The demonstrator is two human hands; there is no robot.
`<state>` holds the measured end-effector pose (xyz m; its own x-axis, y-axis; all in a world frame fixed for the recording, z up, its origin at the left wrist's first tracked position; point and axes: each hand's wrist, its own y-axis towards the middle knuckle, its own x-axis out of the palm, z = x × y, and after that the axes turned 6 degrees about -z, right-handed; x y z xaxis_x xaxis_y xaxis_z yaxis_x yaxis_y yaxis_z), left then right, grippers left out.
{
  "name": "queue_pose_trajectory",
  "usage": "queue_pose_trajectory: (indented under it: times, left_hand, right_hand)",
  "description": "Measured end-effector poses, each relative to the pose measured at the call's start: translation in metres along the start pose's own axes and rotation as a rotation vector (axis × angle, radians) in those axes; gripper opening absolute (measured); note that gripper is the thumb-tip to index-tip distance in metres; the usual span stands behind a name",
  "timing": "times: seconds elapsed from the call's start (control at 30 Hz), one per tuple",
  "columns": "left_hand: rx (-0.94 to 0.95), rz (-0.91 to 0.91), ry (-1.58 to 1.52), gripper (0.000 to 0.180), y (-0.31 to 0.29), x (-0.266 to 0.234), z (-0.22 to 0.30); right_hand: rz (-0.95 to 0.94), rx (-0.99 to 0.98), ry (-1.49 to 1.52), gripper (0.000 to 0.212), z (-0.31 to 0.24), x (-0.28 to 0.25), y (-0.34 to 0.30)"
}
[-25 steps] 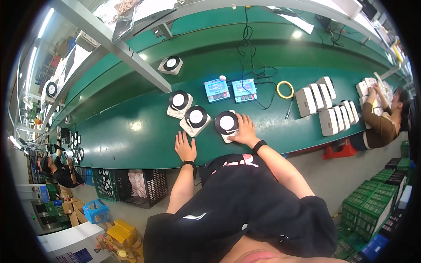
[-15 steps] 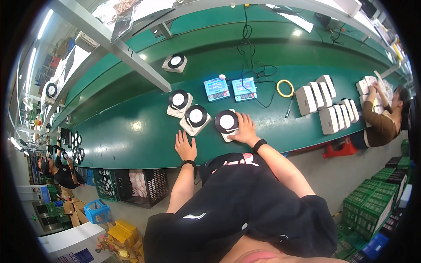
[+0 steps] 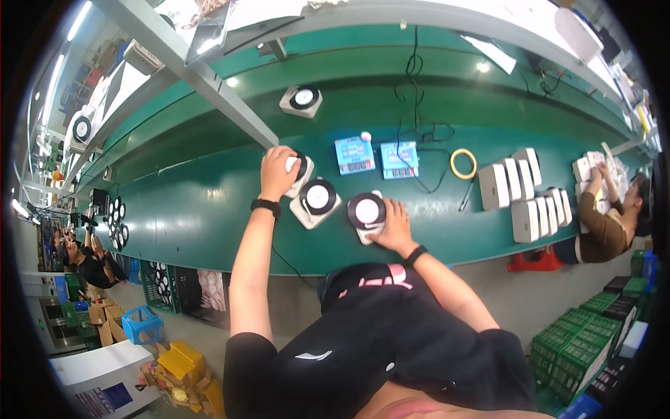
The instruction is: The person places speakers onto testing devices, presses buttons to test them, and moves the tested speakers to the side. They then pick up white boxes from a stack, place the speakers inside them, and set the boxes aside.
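My right hand (image 3: 396,227) grips a small white record player (image 3: 370,234) with a black disc, thumb at its near edge and fingers along its right side. My left hand (image 3: 278,173) reaches over a second record player (image 3: 304,183) farther left, its fingers closed over the top and partly hiding the disc. Between the two hands, a third record player (image 3: 318,197) lies on the green table, touched by neither. Another record player (image 3: 301,101) sits farther back. Beyond my right hand stand two blue boxes with lit screens, a left box (image 3: 354,155) and a right box (image 3: 399,160).
A yellow ring (image 3: 463,164) and a pen (image 3: 466,195) lie right of the boxes. Several white units (image 3: 525,221) stand on edge in two rows. Black cables (image 3: 417,105) trail behind. A grey post (image 3: 234,112) slants down at left. Co-workers sit at both ends.
My left hand has moved from the table's near edge forward and left onto the far record player. My right hand stays on its record player. The view has shifted slightly.
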<state>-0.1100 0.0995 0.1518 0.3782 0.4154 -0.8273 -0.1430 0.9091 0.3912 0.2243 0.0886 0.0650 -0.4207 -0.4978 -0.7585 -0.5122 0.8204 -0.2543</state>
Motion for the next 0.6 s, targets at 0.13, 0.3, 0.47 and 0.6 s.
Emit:
queue_pose_trajectory:
  times: [0.13, 0.3, 0.47, 0.6]
  left_hand:
    - [0.077, -0.251, 0.166, 0.038, 0.068, 0.021, -0.025]
    - [0.011, -0.444, 0.414, 0.068, 0.135, 0.070, -0.066]
    - [0.089, -0.362, 0.594, 0.072, 0.187, 0.143, -0.099]
    - [0.137, -0.433, 0.557, 0.078, 0.221, 0.172, -0.114]
  right_hand:
    - [0.008, -0.008, 0.003, 0.110, 0.001, 0.001, -0.003]
    - [-0.016, -0.001, 0.000, 0.110, -0.005, -0.006, -0.004]
    - [-0.076, -0.017, 0.099, 0.109, -0.009, -0.012, 0.001]
    - [-0.134, 0.003, 0.147, 0.110, -0.010, -0.012, 0.008]
